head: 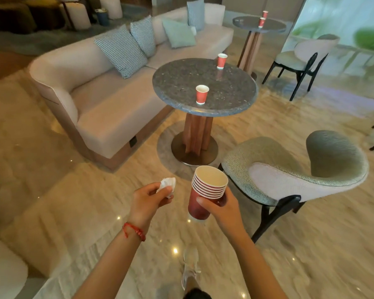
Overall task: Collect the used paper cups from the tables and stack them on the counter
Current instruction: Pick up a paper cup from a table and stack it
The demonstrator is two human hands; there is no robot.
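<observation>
My right hand grips a stack of several nested red paper cups, held upright over the floor. My left hand pinches a crumpled white napkin. Ahead stands a round dark stone table with two single red cups on it: one near its front edge, one at its far side. A second round table farther back carries two more red cups, one behind the other.
A beige sofa with checked cushions runs along the left of the near table. A grey-green armchair stands right of my hands, another chair farther back. The marble floor is open between me and the table.
</observation>
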